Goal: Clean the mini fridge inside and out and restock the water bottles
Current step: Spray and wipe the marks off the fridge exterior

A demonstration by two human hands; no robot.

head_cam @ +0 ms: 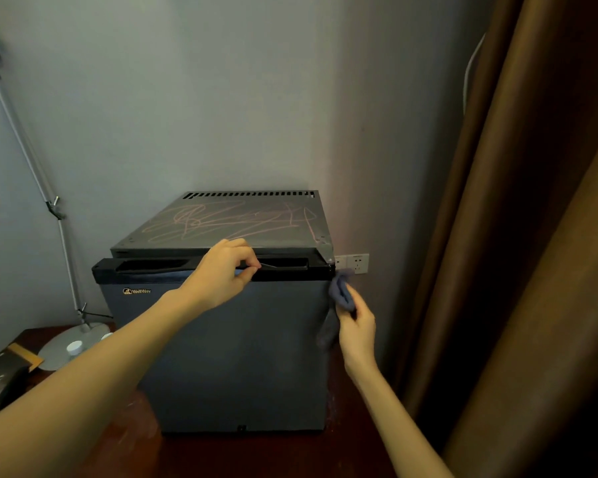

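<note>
A dark grey mini fridge stands on a brown wooden surface, its door shut. Pink scribbles cover its grey top panel. My left hand reaches across and curls its fingers into the black recessed door handle along the door's upper edge. My right hand holds a crumpled blue-grey cloth against the fridge's upper right corner and right side. Two white bottle caps show low at the left; the bottles below them are barely visible.
A floor lamp's round base and slanted pole stand left of the fridge. A dark box lies at the left edge. A wall socket sits behind the right corner. Brown curtains hang at the right.
</note>
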